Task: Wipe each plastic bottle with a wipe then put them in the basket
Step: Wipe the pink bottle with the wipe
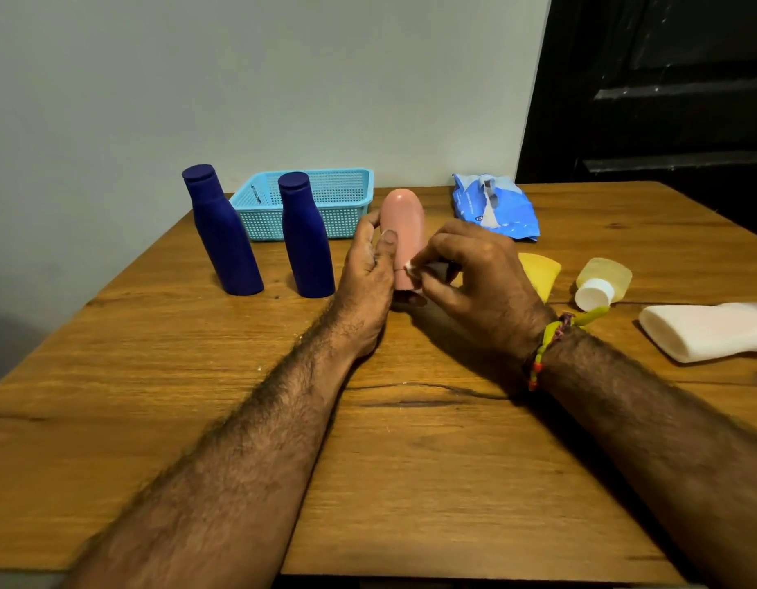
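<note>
The wiping step is in hand. A pink bottle point(403, 235) is held upright near the middle of the table point(411, 482), its long axis vertical, rounded end up and lower end at or just above the wood. It is clasped by the left hand point(370, 269), thumb in front and fingers wrapped behind. A small white wipe point(412, 270) is pinched between the fingertips of the right hand point(474, 274) and pressed against the bottle's lower side.

The basket point(325, 201) stands just behind the bottle, against the wall, and appears to hold no bottles yet. Two blue bottles point(223, 235) stand upright before it; a yellow one point(538, 272), a clear one point(602, 282) and a white one point(708, 331) lie to the right, near the wipe pack point(496, 206).

Next, the bottle probably needs turning so the wipe reaches every side, then lifting over the basket's near rim.
</note>
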